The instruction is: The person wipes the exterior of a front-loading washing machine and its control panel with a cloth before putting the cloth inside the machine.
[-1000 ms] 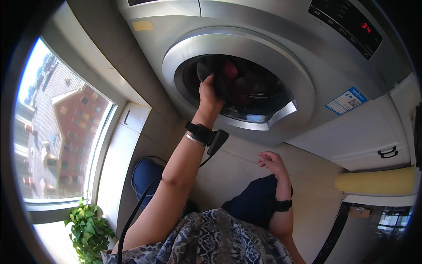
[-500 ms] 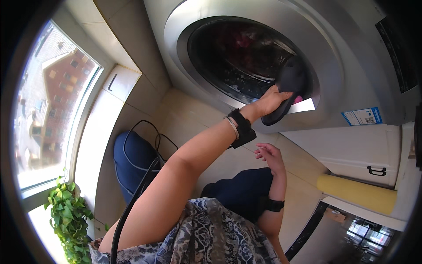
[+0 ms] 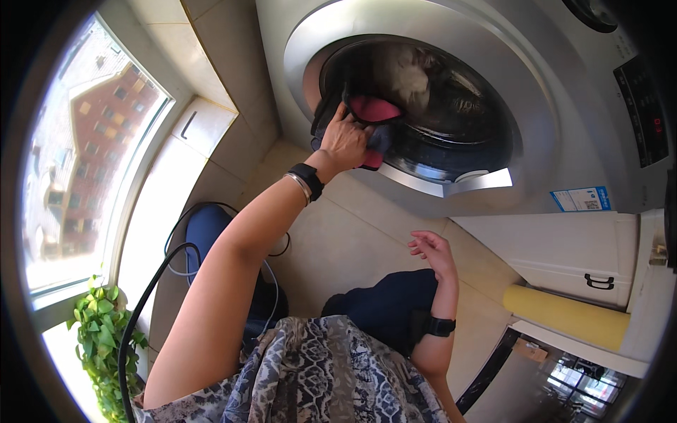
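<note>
Moved leftward since the earlier frame, the left hand [image 3: 345, 137] is stretched up on a straight arm, clenched on dark and pink clothes [image 3: 374, 113] at the washing machine drum [image 3: 451, 106] mouth. Relaxed and empty, the right hand [image 3: 431, 250] is held low.

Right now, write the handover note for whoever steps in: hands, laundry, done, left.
Left hand: gripping a dark and pink bundle of clothes at the lower left rim of the washer opening.
Right hand: empty, fingers loosely curled, held in the air above the dark blue lap.
Laundry: more clothes lie deeper in the drum. The door is not in view.
Done: some clothes are in the drum.
Left: the gripped bundle sits at the rim, only partly inside. The hand has not let go.
</note>
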`<state>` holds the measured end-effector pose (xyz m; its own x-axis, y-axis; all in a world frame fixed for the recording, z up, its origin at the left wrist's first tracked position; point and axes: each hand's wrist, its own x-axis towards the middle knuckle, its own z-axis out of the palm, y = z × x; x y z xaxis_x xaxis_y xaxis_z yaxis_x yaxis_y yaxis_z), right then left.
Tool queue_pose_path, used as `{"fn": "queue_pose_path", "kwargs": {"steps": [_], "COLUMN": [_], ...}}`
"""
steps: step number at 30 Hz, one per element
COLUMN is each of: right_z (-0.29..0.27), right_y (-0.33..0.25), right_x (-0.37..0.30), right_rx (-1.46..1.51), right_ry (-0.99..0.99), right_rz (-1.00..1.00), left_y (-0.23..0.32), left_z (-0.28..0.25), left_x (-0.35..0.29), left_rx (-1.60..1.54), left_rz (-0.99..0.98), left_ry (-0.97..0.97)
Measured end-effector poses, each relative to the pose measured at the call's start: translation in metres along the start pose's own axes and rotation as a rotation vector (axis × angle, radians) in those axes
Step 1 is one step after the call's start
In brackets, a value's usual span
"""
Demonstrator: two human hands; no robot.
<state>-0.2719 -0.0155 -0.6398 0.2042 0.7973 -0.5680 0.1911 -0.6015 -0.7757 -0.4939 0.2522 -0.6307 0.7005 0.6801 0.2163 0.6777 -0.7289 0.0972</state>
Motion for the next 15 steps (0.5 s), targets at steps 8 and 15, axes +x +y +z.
{"fn": "queue_pose_path", "kwargs": {"steps": [8,15], "right_z": [0.003,0.006], "right_y": [-0.003,-0.004], "right_x": [-0.007,0.000], "right_rx": [-0.031,-0.042], "right_ry": [0.032,0.017], "right_rz": [-0.014,0.007], "left_y": [0.135,0.055], "left_z": [0.012,0.038], "left_x": [0.005,-0.035], "left_rx": [-0.625,-0.288], "left_rz": [-0.058,0.098], "left_ry": [-0.061,0.210]}}
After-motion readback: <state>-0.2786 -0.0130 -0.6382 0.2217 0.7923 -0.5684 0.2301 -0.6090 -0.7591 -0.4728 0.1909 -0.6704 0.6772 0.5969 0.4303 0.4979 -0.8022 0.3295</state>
